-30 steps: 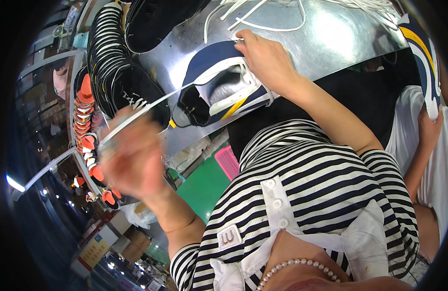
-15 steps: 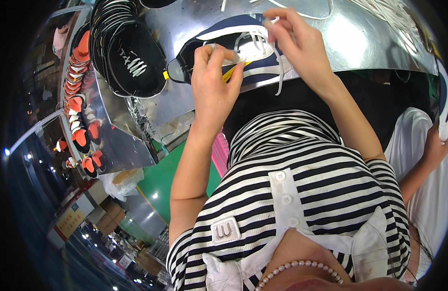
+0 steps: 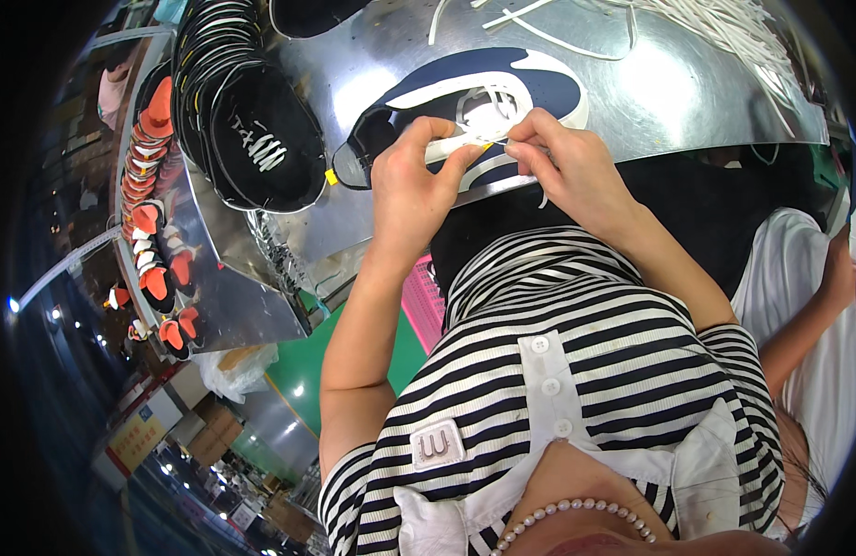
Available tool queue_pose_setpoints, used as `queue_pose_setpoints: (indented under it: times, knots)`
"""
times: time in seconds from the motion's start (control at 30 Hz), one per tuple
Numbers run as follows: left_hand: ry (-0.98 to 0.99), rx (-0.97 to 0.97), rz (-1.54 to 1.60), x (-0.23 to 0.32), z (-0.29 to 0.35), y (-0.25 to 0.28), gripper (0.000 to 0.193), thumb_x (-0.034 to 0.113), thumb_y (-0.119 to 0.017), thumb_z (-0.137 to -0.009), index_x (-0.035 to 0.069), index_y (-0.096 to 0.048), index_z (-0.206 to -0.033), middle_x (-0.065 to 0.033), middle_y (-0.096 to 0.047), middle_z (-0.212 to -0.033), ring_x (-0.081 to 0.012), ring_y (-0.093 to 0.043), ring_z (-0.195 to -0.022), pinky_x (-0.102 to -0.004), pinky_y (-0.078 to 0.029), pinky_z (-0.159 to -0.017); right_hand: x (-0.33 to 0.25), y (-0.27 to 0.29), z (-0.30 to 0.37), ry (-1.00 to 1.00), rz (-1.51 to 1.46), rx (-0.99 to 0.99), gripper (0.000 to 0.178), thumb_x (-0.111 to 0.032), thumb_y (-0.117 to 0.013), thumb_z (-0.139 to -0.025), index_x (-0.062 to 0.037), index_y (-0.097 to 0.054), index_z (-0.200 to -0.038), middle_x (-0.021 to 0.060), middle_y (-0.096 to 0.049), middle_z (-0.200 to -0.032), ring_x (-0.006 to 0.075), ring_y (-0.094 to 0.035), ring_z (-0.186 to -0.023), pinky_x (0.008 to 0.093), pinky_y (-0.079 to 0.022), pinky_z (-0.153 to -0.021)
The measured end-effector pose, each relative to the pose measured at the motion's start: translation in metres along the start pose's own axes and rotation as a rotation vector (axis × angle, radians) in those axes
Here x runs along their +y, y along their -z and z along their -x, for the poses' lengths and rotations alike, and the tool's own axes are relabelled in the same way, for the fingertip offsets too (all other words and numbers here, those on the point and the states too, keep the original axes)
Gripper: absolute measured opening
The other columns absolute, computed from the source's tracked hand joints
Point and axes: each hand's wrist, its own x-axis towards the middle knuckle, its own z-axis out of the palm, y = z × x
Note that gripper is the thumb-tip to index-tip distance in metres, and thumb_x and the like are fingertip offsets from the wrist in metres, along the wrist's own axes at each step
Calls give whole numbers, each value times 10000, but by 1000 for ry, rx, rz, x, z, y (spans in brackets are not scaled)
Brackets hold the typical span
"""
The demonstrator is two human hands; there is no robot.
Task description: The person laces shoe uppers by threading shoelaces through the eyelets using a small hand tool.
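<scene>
A navy and white shoe upper lies on the metal table close to me, its toe to the right and its dark heel to the left. White shoelace crosses its throat. My left hand is closed on the near edge of the upper's opening, thumb and forefinger pinched there. Beside it, my right hand pinches the lace at the near eyelet edge, and a short lace end hangs below the fingers. The exact hold of the lace is partly hidden by my fingertips.
A stack of black shoe uppers stands to the left on the metal table. Loose white laces lie at the far right. Further left are rows of orange-lined shoe pieces. Another person's arm is at the right.
My right hand has come down and left from above the toe to the near eyelet edge, close to my left hand. More of the toe shows. The view has shifted slightly.
</scene>
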Motion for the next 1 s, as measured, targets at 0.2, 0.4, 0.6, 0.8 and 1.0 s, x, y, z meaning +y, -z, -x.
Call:
queue_pose_setpoints:
  times: [0.2, 0.4, 0.6, 0.8, 1.0]
  knots:
    - [-206, 19, -26, -6, 1, -9, 181, 86, -770, -786, 10, -652, -899, -120, -684, -784, -241, -650, -656, -316, -495, -601, 0, -28, -20, -171, 24, 20, 199, -214, -568, -939, -39, -504, -1010, 156, -645, -743, 369, -644, -712, 461, -498, -659]
    - [-283, 102, -158, -11, 13, -4, 173, 57, -752, -802, 9, -615, -897, -128, -648, -813, -285, -644, -691, -341, -485, -605, 1, 15, -9, -54, 67, -104, 191, -221, -606, -923, -46, -579, -996, 134, -674, -804, 317, -662, -696, 395, -508, -641]
    - [-468, 155, -204, -13, 20, -13, 164, -8, -722, -763, 22, -601, -870, -112, -590, -747, -293, -585, -634, -370, -455, -567, -36, 20, -31, 299, 76, -129, 198, -70, -629, -875, -56, -638, -1072, 46, -660, -746, 161, -638, -673, 276, -483, -604]
    - [-625, 205, -220, -18, 29, -12, 172, -15, -709, -746, 30, -586, -859, -99, -546, -711, -278, -559, -623, -371, -451, -571, -19, 12, -50, 204, 456, -369, 189, -163, -601, -870, -53, -646, -1017, 128, -669, -763, 294, -644, -698, 367, -492, -660]
    - [-481, 30, -115, -15, 26, -6, 205, -16, -744, -762, 19, -571, -866, -125, -581, -742, -299, -578, -618, -365, -442, -553, -21, 22, -49, 86, -302, -152, 216, -103, -682, -853, -33, -690, -1057, 47, -728, -924, 145, -687, -842, 260, -532, -749]
